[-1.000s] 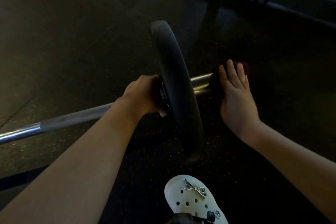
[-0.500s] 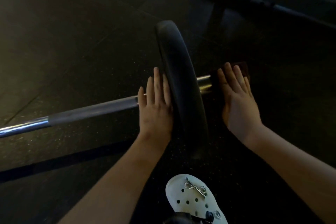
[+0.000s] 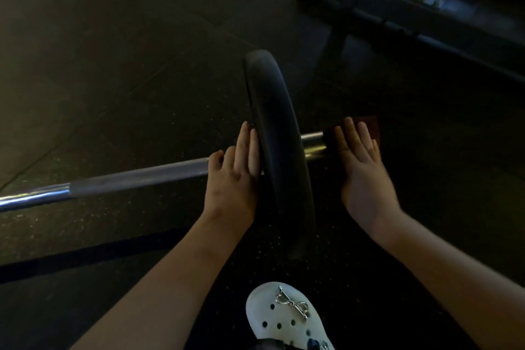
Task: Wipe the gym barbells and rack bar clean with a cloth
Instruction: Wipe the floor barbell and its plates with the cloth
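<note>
We see dark rubber flooring [image 3: 113, 37] under everything. A grey metal rack base [image 3: 426, 17] lies beyond the black weight plate [image 3: 272, 122], up and to its right. The barbell [image 3: 136, 179] lies on the floor and runs through the plate. Its shaft stretches away to the plate's left, and its shiny sleeve [image 3: 312, 142] sticks out just to the plate's right. The plate stands upright and edge-on to us, so we cannot tell whether its faces carry any lettering.

The left hand [image 3: 230, 182] lies flat against the plate's left face, fingers straight and together, over the shaft. The right hand [image 3: 363, 167], just right of the plate, has its fingers spread straight and presses a dark reddish cloth [image 3: 369, 125] onto the sleeve's outer end. Below the plate, nearest us, is a white perforated clog [image 3: 281, 318] with a silver bow charm.
</note>
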